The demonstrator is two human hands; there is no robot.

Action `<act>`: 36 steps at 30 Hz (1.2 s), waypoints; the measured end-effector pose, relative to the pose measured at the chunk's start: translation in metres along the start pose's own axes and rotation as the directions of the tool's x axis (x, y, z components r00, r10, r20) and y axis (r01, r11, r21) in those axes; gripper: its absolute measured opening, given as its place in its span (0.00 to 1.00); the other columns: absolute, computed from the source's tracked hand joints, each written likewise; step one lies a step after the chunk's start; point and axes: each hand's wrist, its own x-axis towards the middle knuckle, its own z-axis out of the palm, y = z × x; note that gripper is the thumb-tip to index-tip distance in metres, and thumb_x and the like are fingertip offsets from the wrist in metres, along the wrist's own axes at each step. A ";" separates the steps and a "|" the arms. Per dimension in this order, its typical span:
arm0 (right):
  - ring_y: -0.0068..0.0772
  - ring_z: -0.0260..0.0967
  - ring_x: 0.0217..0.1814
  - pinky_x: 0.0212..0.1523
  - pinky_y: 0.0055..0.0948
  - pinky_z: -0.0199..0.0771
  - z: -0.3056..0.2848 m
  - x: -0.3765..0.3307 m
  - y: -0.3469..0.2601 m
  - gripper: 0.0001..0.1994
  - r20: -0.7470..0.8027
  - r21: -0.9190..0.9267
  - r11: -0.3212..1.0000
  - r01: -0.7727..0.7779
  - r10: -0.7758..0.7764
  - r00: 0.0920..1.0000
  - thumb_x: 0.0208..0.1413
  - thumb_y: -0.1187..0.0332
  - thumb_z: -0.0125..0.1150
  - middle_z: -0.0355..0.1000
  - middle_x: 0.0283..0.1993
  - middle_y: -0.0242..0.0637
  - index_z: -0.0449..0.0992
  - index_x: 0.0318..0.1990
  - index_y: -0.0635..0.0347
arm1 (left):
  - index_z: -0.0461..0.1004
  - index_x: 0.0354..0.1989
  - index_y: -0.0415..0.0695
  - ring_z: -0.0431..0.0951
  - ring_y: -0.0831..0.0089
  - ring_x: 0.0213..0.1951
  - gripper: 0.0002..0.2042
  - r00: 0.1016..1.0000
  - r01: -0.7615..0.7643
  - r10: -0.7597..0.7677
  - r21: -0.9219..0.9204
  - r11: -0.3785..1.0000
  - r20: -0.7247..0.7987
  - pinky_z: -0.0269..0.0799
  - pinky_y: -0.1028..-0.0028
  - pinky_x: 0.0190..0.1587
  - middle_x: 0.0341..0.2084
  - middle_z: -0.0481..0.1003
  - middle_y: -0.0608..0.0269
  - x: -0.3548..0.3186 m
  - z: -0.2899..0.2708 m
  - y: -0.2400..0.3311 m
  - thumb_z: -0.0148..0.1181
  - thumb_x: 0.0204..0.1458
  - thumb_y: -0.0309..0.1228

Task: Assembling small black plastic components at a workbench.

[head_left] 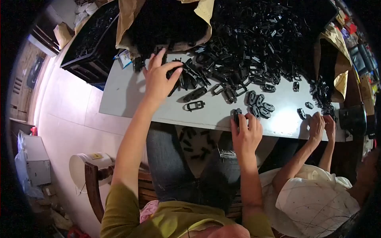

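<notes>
My left hand (159, 79) reaches over the near left edge of a heap of black plastic parts (234, 59), its fingers apart. Dark pieces lie right beside its thumb and index finger; I see none clearly held. At the table's near edge my right hand (247, 135) is closed round a small, long black plastic part (237, 115), which stands up between thumb and fingers. A loose oblong black frame (195, 105) lies on the white table (174, 116) between my hands. Just above it rests a longer black piece (195, 94).
Open paper sacks (204, 16) (339, 59) flank the heap. A black crate (89, 59) stands at the far left. Several finished-looking oval black parts (260, 106) cluster beyond my right hand. To the right, another person's hands (317, 127) work at the table edge. A white bucket (85, 166) sits lower left.
</notes>
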 end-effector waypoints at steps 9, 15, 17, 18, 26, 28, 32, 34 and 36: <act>0.48 0.67 0.40 0.36 0.40 0.70 -0.002 0.003 -0.007 0.17 0.175 0.133 0.969 -0.208 0.184 0.967 0.46 0.71 0.62 0.66 0.40 0.43 0.68 0.45 0.62 | 0.75 0.35 0.47 0.73 0.64 0.39 0.09 0.976 -0.075 0.057 0.081 0.994 0.209 0.68 0.67 0.43 0.31 0.75 0.65 -0.056 -0.004 0.042 0.64 0.43 0.28; 0.49 0.68 0.41 0.37 0.39 0.71 0.000 0.008 0.001 0.19 0.263 0.181 0.941 -0.286 0.234 0.936 0.42 0.72 0.63 0.66 0.40 0.44 0.69 0.44 0.62 | 0.75 0.40 0.43 0.74 0.74 0.34 0.09 0.999 0.010 -0.022 -0.243 0.970 -0.043 0.70 0.75 0.37 0.31 0.74 0.64 -0.056 -0.002 0.044 0.60 0.49 0.23; 0.49 0.68 0.40 0.37 0.39 0.71 -0.003 0.010 -0.002 0.18 0.257 0.265 0.907 -0.328 0.261 0.930 0.41 0.73 0.63 0.66 0.40 0.44 0.70 0.43 0.62 | 0.75 0.40 0.41 0.74 0.77 0.32 0.08 0.984 0.180 -0.159 -0.472 0.863 0.084 0.70 0.78 0.35 0.31 0.74 0.64 -0.066 -0.008 0.058 0.59 0.51 0.23; 0.49 0.68 0.39 0.37 0.39 0.71 -0.009 0.014 -0.010 0.18 0.207 0.422 0.870 -0.254 0.180 0.962 0.40 0.74 0.63 0.67 0.40 0.45 0.71 0.42 0.62 | 0.75 0.41 0.38 0.74 0.80 0.30 0.08 0.936 0.351 -0.261 -0.644 0.680 0.235 0.69 0.81 0.33 0.31 0.74 0.64 -0.072 -0.010 0.062 0.58 0.53 0.23; 0.45 0.69 0.41 0.37 0.36 0.72 -0.027 0.026 -0.048 0.20 0.064 0.534 0.841 0.089 -0.145 0.987 0.36 0.77 0.63 0.67 0.42 0.44 0.72 0.43 0.62 | 0.77 0.41 0.36 0.73 0.83 0.31 0.08 0.914 0.399 -0.210 -0.676 0.620 0.347 0.69 0.83 0.33 0.33 0.77 0.65 -0.094 -0.012 0.087 0.57 0.54 0.24; 0.43 0.68 0.39 0.35 0.34 0.71 -0.031 0.025 -0.048 0.20 0.074 0.459 0.886 0.071 -0.118 0.990 0.35 0.80 0.63 0.66 0.40 0.42 0.73 0.42 0.62 | 0.77 0.42 0.36 0.73 0.84 0.31 0.09 0.922 0.372 -0.180 -0.652 0.661 0.344 0.69 0.84 0.34 0.34 0.78 0.65 -0.095 -0.014 0.094 0.57 0.54 0.24; 0.42 0.68 0.38 0.34 0.34 0.71 -0.040 0.022 -0.050 0.21 0.104 0.395 0.909 0.134 -0.190 0.976 0.36 0.80 0.63 0.66 0.41 0.41 0.74 0.43 0.62 | 0.77 0.43 0.36 0.73 0.84 0.32 0.10 0.910 0.394 -0.200 -0.608 0.689 0.363 0.69 0.83 0.36 0.34 0.78 0.64 -0.099 -0.014 0.097 0.58 0.54 0.24; 0.42 0.68 0.38 0.34 0.34 0.71 -0.044 0.020 -0.047 0.21 0.128 0.463 0.874 0.148 -0.230 0.965 0.37 0.80 0.62 0.65 0.41 0.41 0.74 0.44 0.62 | 0.77 0.43 0.36 0.74 0.83 0.34 0.10 0.916 0.384 -0.200 -0.624 0.681 0.347 0.69 0.84 0.37 0.35 0.79 0.62 -0.101 -0.009 0.094 0.58 0.54 0.25; 0.41 0.68 0.38 0.34 0.34 0.71 -0.045 0.017 -0.045 0.21 0.142 0.469 0.875 0.123 -0.212 0.967 0.37 0.81 0.62 0.65 0.41 0.41 0.74 0.45 0.61 | 0.77 0.43 0.36 0.75 0.83 0.35 0.10 0.914 0.380 -0.192 -0.588 0.714 0.357 0.69 0.83 0.37 0.37 0.79 0.60 -0.102 -0.008 0.096 0.58 0.54 0.24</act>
